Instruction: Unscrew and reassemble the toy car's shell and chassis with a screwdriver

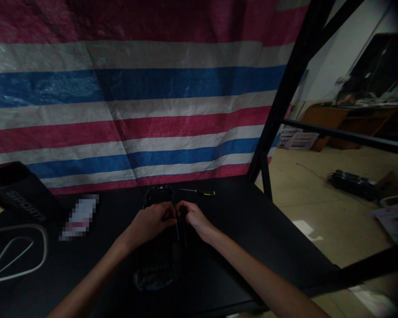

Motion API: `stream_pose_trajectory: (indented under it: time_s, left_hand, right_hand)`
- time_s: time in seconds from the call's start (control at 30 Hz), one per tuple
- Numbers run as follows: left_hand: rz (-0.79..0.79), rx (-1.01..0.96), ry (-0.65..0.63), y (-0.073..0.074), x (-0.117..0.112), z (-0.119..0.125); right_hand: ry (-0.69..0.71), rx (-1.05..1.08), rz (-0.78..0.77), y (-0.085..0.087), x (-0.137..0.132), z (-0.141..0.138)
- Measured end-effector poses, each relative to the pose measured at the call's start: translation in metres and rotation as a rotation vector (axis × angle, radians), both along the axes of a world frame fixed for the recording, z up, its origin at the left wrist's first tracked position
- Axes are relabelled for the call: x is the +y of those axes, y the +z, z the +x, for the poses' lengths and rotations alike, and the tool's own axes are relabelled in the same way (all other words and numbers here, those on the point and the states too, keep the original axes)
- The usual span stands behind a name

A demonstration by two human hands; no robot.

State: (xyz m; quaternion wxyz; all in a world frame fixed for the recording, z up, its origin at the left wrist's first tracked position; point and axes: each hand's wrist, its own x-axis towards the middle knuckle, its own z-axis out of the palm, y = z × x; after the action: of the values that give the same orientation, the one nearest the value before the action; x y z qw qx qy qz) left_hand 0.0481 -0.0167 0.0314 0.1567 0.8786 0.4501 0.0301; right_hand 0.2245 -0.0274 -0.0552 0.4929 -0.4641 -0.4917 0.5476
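Note:
A long dark body with rounded ends, like a toy car (157, 276), lies lengthwise on the black table. My left hand (158, 216) reaches over its middle, fingers closed at its right edge; what they pinch is hidden. Just right of that edge, my right hand (191, 215) has its fingers curled together. A thin dark strip shows below them, but I cannot make out what it is or whether it is held. Behind my right hand lies a screwdriver (205, 193) with a yellow and black handle, its shaft pointing left.
A black box (24, 194) marked SPORT stands at the left on the table (238, 229). Near it are a blurred-out white packet (81, 217) and a white cable loop (45, 247). A striped tarp (135, 97) hangs behind; a black metal frame (278, 92) rises at the right.

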Motion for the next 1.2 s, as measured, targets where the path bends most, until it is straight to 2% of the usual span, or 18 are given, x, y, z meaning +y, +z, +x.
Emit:
stream_pose_trajectory:
  time_s: [0.33,0.63,0.87,1.2]
  left_hand:
    - [-0.100,-0.027,-0.197,0.010,0.030,0.001]
    - [-0.139,-0.105,-0.302,0.005,0.051,0.000]
    - [-0.130,-0.169,-0.375,-0.004,0.069,0.000]
    - [-0.108,-0.228,-0.495,-0.002,0.069,0.000]
  right_hand:
    - [0.043,0.028,0.024,0.000,0.000,0.003]
    - [0.059,0.071,0.036,-0.002,0.001,0.004]
    - [0.064,0.106,0.031,-0.003,0.003,0.006]
    - [0.070,0.168,0.009,-0.006,0.005,0.006]
